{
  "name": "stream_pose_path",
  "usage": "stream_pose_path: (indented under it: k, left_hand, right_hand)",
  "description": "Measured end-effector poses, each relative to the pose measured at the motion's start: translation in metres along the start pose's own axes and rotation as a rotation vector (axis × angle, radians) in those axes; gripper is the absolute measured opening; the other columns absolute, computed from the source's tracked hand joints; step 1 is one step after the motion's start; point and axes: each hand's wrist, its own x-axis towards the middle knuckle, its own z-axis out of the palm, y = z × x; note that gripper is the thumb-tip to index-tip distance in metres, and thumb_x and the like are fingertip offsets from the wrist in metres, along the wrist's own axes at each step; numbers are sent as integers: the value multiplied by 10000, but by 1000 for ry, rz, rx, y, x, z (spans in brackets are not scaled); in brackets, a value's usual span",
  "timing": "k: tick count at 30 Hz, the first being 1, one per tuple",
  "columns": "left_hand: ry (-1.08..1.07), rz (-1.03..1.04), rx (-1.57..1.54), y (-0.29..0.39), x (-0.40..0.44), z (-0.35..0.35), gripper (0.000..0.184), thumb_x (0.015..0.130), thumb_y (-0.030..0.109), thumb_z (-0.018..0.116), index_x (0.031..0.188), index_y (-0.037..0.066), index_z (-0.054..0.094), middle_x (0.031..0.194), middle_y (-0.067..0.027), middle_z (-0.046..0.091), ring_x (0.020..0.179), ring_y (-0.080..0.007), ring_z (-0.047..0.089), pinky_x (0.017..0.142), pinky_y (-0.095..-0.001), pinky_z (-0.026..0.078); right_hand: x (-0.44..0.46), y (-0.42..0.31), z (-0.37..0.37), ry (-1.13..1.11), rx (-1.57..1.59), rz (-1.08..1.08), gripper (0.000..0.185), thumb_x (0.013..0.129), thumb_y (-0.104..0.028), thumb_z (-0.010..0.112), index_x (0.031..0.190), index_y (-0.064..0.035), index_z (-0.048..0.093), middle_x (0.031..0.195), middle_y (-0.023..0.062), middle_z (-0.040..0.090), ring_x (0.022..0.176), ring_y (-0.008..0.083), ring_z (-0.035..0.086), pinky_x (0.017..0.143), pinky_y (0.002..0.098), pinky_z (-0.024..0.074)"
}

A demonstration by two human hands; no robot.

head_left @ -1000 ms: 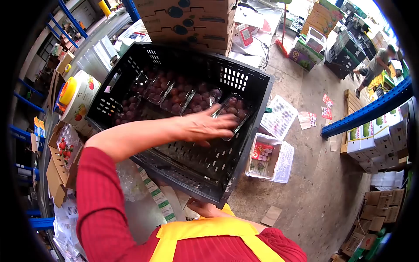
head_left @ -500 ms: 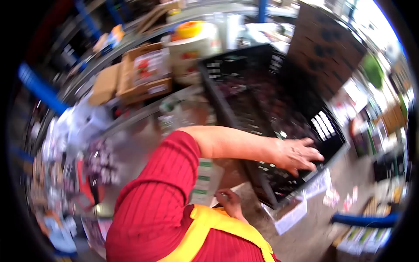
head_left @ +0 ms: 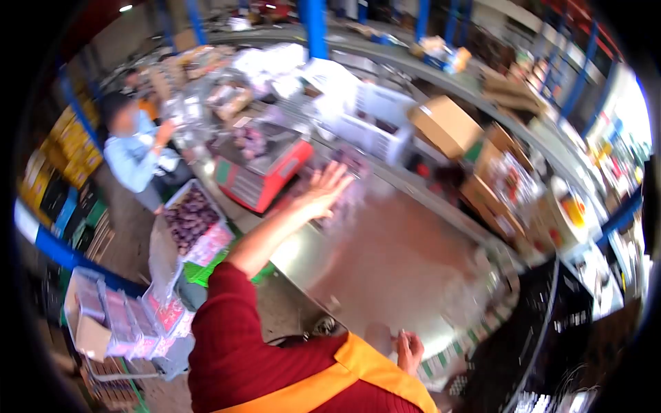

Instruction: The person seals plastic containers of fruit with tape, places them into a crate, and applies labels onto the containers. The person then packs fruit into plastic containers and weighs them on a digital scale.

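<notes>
My left hand (head_left: 325,194) reaches out over the steel table (head_left: 399,255), fingers stretched and apart. Beneath and beside it is a blurred pile of purple grapes (head_left: 354,168); whether the fingers touch it I cannot tell. Just left of that hand stands a red weighing scale (head_left: 282,175) with more grapes (head_left: 249,141) on its pan. Close to my body, by the table's near edge, my right hand (head_left: 410,352) has its fingers curled together; anything in them is too small to make out.
A black crate (head_left: 561,303) stands at the right. Along the table's back are a white crate (head_left: 375,131), a cardboard box (head_left: 447,126) and an open carton (head_left: 485,199). Left are a box of dark grapes (head_left: 196,220), stacked packages (head_left: 127,316) and another person (head_left: 134,155).
My view has swung left. My left hand has gone from the black crate to the grapes beside the scale. The right hand stays near my body.
</notes>
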Motion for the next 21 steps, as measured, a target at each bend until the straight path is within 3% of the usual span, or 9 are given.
stream_pose_path:
  k: [2,4,5,9,10,12,15,18,21]
  left_hand:
    - [-97,46,111,-66,27,15,1356,497,262,951,1555,97,119,1617,-201,93,1505,-370,52,1178,-603,121]
    - [-231,113,234,-98,57,24,1404,465,262,957,1566,151,92,1635,-134,92,1516,-303,49,1188,-592,113]
    - [-286,181,199,-109,70,34,1396,462,245,958,1563,148,105,1639,-119,92,1514,-309,58,1182,-612,131]
    - [-262,231,88,-115,82,40,1317,459,349,910,1521,75,181,1449,-256,341,1415,-389,289,1160,-624,193]
    - [-253,215,31,-111,79,37,1237,484,436,865,1477,38,243,1381,-253,385,1338,-397,365,1101,-619,284]
    - [-240,137,-160,-90,81,50,1204,489,517,840,1430,0,295,1373,-282,378,1326,-410,369,1077,-622,306]
    - [-313,129,-176,-12,54,22,1163,502,536,828,1398,-17,335,1376,-304,368,1317,-430,369,1071,-617,313]
    - [-282,235,-215,77,9,24,1164,514,506,837,1422,-9,322,1404,-305,343,1332,-448,348,1093,-623,286]
    - [-333,102,-395,148,-36,57,1192,533,475,833,1467,-6,271,1422,-310,318,1358,-459,311,1106,-638,256]
  right_hand:
    - [11,28,29,-38,85,-59,166,918,-170,695,856,-30,632,726,61,658,579,67,520,547,212,401]
    - [19,47,48,-106,154,-86,116,908,-105,693,888,-11,628,689,50,624,606,139,612,673,323,571]
    - [27,59,49,-129,156,-91,119,908,-112,696,887,-15,630,678,45,616,614,151,624,672,321,570]
    - [18,31,79,-75,107,-117,132,906,-135,705,888,-28,631,645,31,592,621,163,638,665,308,563]
    - [18,31,80,-65,89,-124,140,907,-144,707,890,-29,629,648,32,593,623,163,640,664,308,562]
    - [20,32,72,-44,50,-137,157,908,-162,709,895,-29,626,653,33,596,628,163,643,661,307,561]
    - [24,29,61,10,110,-151,161,910,-152,707,906,-21,615,818,66,650,730,184,668,683,286,531]
    - [34,11,50,142,184,-216,162,924,-165,690,926,-37,591,803,43,625,717,174,646,710,287,538]
    - [33,-19,43,179,137,-284,163,949,-208,647,928,-55,594,754,14,573,662,120,571,712,279,525]
